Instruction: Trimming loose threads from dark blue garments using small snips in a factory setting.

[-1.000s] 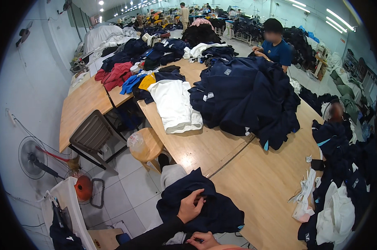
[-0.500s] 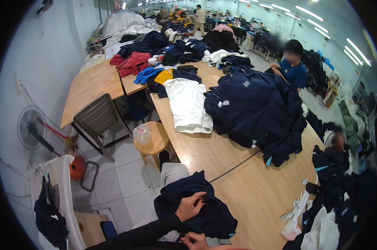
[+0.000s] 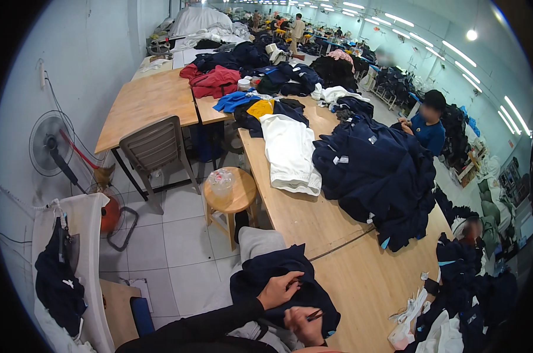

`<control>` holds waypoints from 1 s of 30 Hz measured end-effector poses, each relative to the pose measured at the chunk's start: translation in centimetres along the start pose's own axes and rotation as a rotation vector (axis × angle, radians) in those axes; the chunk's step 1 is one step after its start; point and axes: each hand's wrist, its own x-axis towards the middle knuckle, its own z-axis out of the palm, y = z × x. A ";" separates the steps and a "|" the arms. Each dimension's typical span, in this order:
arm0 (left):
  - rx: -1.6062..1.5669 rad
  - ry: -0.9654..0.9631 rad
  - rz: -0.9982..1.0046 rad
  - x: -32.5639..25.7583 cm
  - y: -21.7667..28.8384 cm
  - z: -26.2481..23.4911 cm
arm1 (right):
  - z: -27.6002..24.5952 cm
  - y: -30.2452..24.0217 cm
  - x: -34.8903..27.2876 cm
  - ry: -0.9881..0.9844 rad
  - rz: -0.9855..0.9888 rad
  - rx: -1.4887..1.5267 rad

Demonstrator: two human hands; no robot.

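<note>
A navy garment (image 3: 248,282) lies bunched over my lap and the near table edge. My left hand (image 3: 280,289) rests on it with bent fingers, pinching a bit of its cloth. Just below and to the right, my right hand (image 3: 301,323) is closed around small thread snips (image 3: 314,315), whose dark pointed blades stick out toward the right. The snips are close to the garment; the frames are too coarse to show whether they touch it. My grey-clad leg (image 3: 260,241) shows beyond the garment.
The wooden table (image 3: 349,276) carries a white garment (image 3: 290,153) and a large navy pile (image 3: 378,170). Left stand a wooden stool (image 3: 231,197) with a plastic bag, a chair (image 3: 151,150), a white bin (image 3: 95,253) and a fan (image 3: 48,144). A co-worker (image 3: 426,126) is behind the pile.
My right hand has come up from the lower edge toward the left hand, and the snips now show in it. The left hand stays on the garment. The whole view has shifted slightly.
</note>
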 end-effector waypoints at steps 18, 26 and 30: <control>-0.131 0.042 0.003 -1.2 -2.1 -1.9 | 1.4 5.3 12.9 0.342 -0.173 -0.246; -0.141 0.001 -0.031 -1.5 -3.4 -2.5 | 1.7 6.5 12.9 0.323 -0.208 -0.176; -0.123 0.010 -0.015 -1.3 -3.2 -2.9 | 1.9 6.5 13.0 0.313 -0.200 -0.144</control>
